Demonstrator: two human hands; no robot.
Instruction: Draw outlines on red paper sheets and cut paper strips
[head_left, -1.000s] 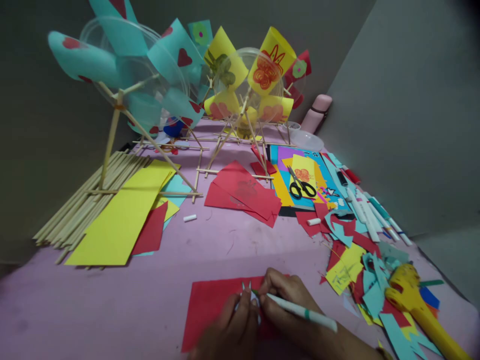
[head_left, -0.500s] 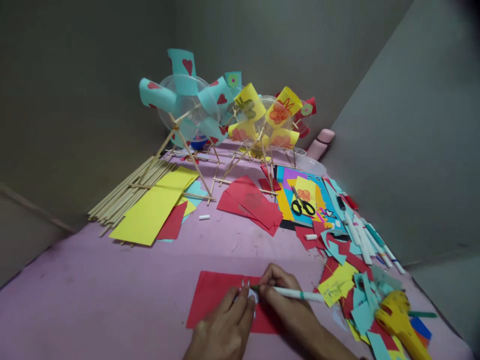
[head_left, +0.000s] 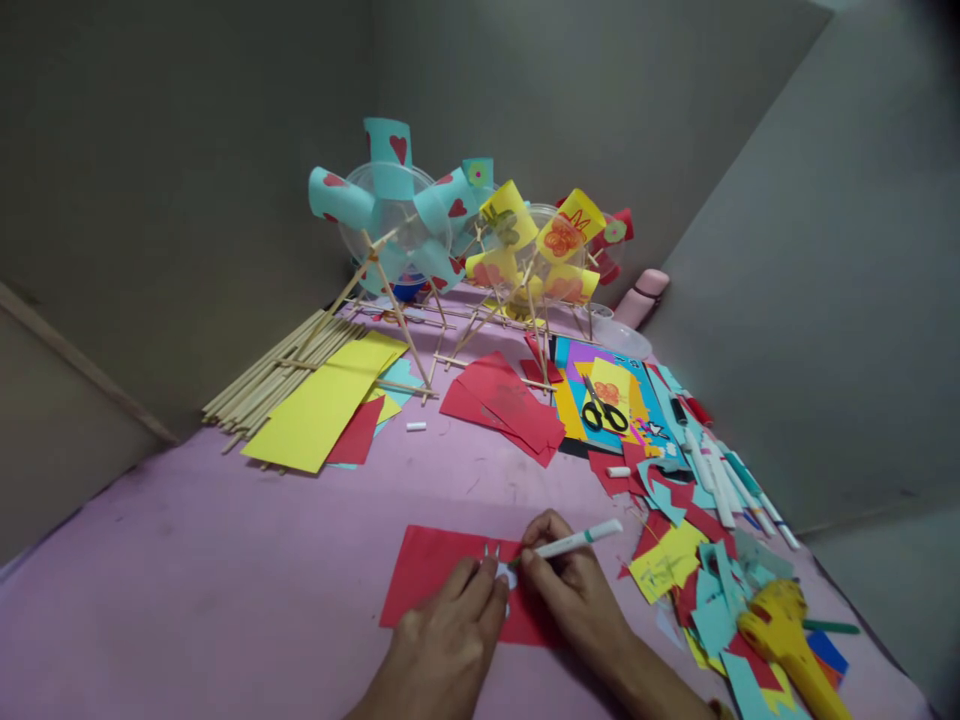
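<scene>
Grey walls point(head_left: 225, 150) meet behind a tabletop point(head_left: 187, 560) with a pinkish-purple surface. Near its front edge lies a red sheet point(head_left: 427, 575), and on it a small white cutout point(head_left: 505, 573) with two narrow points at the top, partly covered by fingers. The left hand point(head_left: 454, 625) grasps nothing; its fingers lie flat, close together, pressing on the cutout and sheet. The right hand point(head_left: 566, 580) grips a white marker point(head_left: 581, 540) with a green band, its tip down at the cutout's right edge; whether it touches is too small to tell.

Beyond the hands, a white cap point(head_left: 416, 427) lies on its side, with red pieces point(head_left: 499, 400) overlapping farther back. Scissors point(head_left: 600, 405) rest on colourful papers to the right, near a row of markers point(head_left: 720, 480). Paper scraps point(head_left: 671, 560) surround a yellow glue gun point(head_left: 780, 620). On the left, yellow paper point(head_left: 322, 410) partly covers wooden sticks point(head_left: 259, 375). Behind stand a blue pinwheel point(head_left: 394, 180) with red hearts and a yellow pinwheel point(head_left: 568, 235).
</scene>
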